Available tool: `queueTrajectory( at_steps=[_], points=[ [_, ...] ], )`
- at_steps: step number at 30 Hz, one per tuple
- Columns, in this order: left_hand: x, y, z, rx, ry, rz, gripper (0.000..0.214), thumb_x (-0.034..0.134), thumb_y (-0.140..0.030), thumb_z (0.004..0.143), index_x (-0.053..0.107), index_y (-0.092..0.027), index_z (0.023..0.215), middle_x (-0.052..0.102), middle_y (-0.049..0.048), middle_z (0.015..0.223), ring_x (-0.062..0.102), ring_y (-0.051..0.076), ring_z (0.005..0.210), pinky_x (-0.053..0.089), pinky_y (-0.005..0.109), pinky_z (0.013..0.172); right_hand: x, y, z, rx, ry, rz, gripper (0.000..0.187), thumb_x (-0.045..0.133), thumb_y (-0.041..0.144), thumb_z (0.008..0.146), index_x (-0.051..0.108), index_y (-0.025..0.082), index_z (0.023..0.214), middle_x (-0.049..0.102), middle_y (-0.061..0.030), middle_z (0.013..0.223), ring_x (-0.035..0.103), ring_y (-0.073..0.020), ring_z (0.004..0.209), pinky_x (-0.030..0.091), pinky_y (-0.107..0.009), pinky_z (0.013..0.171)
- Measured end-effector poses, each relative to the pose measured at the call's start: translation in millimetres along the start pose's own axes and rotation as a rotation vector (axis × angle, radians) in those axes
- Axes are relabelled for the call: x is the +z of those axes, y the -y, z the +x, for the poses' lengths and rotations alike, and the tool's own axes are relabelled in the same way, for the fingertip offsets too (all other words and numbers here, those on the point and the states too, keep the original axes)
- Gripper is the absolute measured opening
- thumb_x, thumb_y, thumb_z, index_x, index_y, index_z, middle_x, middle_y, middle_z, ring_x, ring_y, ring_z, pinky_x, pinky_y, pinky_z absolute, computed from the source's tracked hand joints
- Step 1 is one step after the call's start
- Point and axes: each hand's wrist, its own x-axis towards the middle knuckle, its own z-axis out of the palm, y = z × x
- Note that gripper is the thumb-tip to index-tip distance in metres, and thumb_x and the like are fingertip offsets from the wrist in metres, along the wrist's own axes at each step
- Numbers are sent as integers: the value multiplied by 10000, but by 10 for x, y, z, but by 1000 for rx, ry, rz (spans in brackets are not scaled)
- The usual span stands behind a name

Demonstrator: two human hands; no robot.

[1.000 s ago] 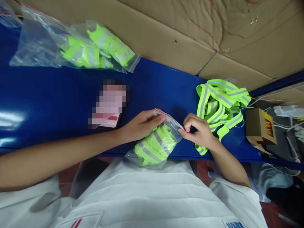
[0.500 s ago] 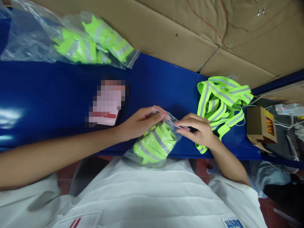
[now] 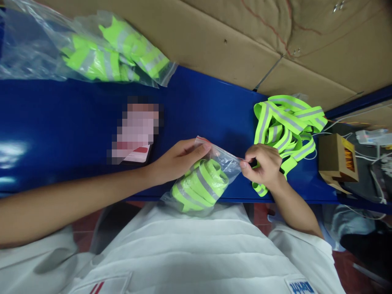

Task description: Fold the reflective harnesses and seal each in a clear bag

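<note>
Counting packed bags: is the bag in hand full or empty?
Full: folded reflective straps show through the clear bag, pinched between left hand and right hand.

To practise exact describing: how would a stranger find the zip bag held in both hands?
On the blue table, at the middle of its near edge, the left hand and right hand pinch the mouth of a clear zip bag of neon reflective bands. The bagged bands far left lie untouched; the loose bands at right have no bag.
</note>
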Motion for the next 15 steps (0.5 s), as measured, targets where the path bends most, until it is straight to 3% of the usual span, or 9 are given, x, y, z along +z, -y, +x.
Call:
queueTrajectory(
  at_steps=[3,9,12,15],
  points=[
    [1,-35,-7,8,23,-43,592,635,-739,909,779,-171,1000,755,40,846,675,155,717,520,219,598,25,15,-42,60,10,101,208,666,224,953,479,246,864,507,37,638,520,-127,543,402,-286,524],
    [-33,-54,3,161,-40,-6,461,653,-628,961,807,-194,946,796,49,967,731,180,906,578,243,807,98,40,-75,387,-35,496,97,569,242,1058,479,277,1057,602,26,802,566,-115,615,474,-269,586],
    [-44,-23,27,171,-60,-11,395,662,-568,974,818,-206,946,804,48,1009,742,193,974,581,251,857,64,2,-22,528,-96,555,78,621,279,1051,549,281,1082,603,41,777,582,-106,607,487,-259,592],
    [-33,-7,44,128,-76,-71,323,692,-506,966,817,-216,1032,812,34,1029,745,186,996,576,246,892,3,-34,22,623,-56,541,131,655,374,1035,662,251,1079,629,20,787,600,-110,637,477,-258,592]
  ],
)
